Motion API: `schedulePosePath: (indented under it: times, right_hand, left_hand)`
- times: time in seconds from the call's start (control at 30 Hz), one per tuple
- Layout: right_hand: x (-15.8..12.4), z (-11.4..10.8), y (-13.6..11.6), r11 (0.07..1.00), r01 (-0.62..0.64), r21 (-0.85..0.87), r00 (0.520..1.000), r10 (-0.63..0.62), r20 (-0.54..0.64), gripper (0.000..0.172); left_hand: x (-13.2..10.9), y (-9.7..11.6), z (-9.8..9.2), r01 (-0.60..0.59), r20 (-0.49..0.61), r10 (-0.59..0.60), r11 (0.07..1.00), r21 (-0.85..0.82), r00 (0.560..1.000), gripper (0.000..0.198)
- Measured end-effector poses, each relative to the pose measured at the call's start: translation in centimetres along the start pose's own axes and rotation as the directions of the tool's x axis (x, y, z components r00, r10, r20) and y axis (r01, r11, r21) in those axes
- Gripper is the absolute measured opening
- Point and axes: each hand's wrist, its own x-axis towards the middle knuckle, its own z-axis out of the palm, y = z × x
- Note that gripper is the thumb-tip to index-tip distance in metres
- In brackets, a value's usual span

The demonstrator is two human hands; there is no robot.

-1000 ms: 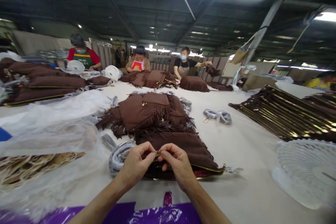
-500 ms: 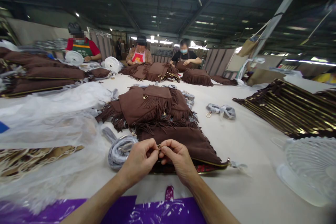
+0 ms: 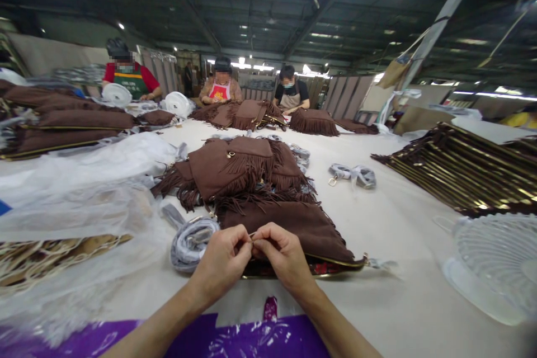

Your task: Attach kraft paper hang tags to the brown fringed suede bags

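My left hand [image 3: 224,254] and my right hand [image 3: 280,251] meet fingertip to fingertip, both closed in a pinch. Whatever small thing sits between them is mostly hidden; only a thin sliver shows. Just beneath them lies a brown fringed bag [image 3: 285,224], its gold zipper edge open towards me with a red lining showing. A wrapped strap coil [image 3: 191,243] rests left of my left hand. Farther back, more brown fringed bags [image 3: 235,168] are heaped, the top one with a small gold ring on its flap.
White plastic sheeting [image 3: 96,196] covers the table's left side. At right are a stack of gold-zippered brown bags [image 3: 470,170], a clear ribbed plastic dish [image 3: 499,263] and another wrapped strap [image 3: 352,175]. Purple plastic [image 3: 251,338] lies nearest me. Several co-workers sit across the table.
My hands stay over the bag; the right fingers have curled in closer to the left. Across the table, the co-worker at right has lowered their head and hands.
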Motion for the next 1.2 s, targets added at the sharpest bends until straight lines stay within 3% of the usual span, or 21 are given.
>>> schedulePosePath:
  times: [0.27, 0.4, 0.5, 0.53, 0.6, 0.7, 0.8, 0.87, 0.93, 1.0, 1.1, 1.2]
  right_hand:
    - [0.1, 0.5, 0.3, 0.981, 0.13, -0.147, 0.992, -0.129, 0.018, 0.014]
    - [0.5, 0.5, 0.0, 0.994, 0.084, -0.075, 0.996, -0.084, -0.004, 0.013]
    - [0.5, -0.4, -0.9, 0.998, 0.002, 0.063, 0.997, 0.003, -0.083, 0.024]
    - [0.5, -0.8, -1.4, 0.997, 0.0, 0.079, 0.993, 0.01, -0.12, 0.028]
    - [0.3, -1.8, -2.6, 0.997, -0.003, 0.076, 0.988, 0.015, -0.155, 0.031]
    - [-0.4, -3.4, -4.8, 0.995, 0.013, -0.098, 0.998, -0.019, -0.058, 0.024]
    - [-1.6, -4.6, -6.6, 0.875, 0.158, -0.457, 0.985, -0.109, 0.133, 0.009]
    - [-2.7, -4.9, -7.3, 0.833, 0.138, -0.535, 0.98, -0.036, 0.196, 0.011]
    - [-4.2, -4.5, -7.6, 0.916, -0.059, -0.396, 0.968, 0.149, 0.2, 0.013]
    - [-5.9, -3.1, -7.6, 0.951, -0.285, -0.117, 0.912, 0.307, 0.272, 0.033]
    - [-8.6, -0.4, -7.1, 0.867, -0.426, 0.258, 0.846, 0.282, 0.452, 0.072]
    - [-10.6, 0.9, -6.1, 0.778, -0.416, 0.47, 0.891, 0.245, 0.383, 0.072]
  left_hand:
    - [0.0, -0.3, 0.3, 0.029, -0.032, -0.028, 0.999, 0.035, 0.999, 0.018]
    - [0.5, -0.2, -1.7, 0.02, 0.037, -0.022, 0.999, 0.049, 0.999, 0.02]
    - [0.8, -0.7, -4.8, -0.048, -0.076, 0.072, 0.96, 0.274, 0.994, 0.03]
    - [0.8, -1.1, -5.8, -0.036, -0.078, 0.073, 0.916, 0.4, 0.994, 0.033]
    - [0.7, -2.1, -7.2, -0.004, 0.022, -0.013, 0.776, 0.63, 1.0, 0.035]
    - [0.5, -3.5, -7.8, -0.014, 0.138, -0.164, 0.593, 0.805, 0.977, 0.035]
    - [0.3, -3.2, -8.1, -0.009, 0.123, -0.181, 0.531, 0.848, 0.976, 0.029]
    - [0.0, -1.7, -8.8, 0.006, 0.095, -0.165, 0.528, 0.849, 0.982, 0.021]
    - [-0.9, 0.5, -9.4, 0.036, 0.064, -0.156, 0.569, 0.822, 0.986, 0.015]
    - [-2.4, 2.9, -9.3, 0.042, 0.092, -0.162, 0.673, 0.738, 0.983, 0.017]
    - [-5.3, 5.3, -7.2, 0.011, 0.237, -0.172, 0.829, 0.559, 0.956, 0.019]
    - [-7.1, 5.8, -4.8, -0.021, 0.4, -0.163, 0.908, 0.418, 0.902, 0.02]
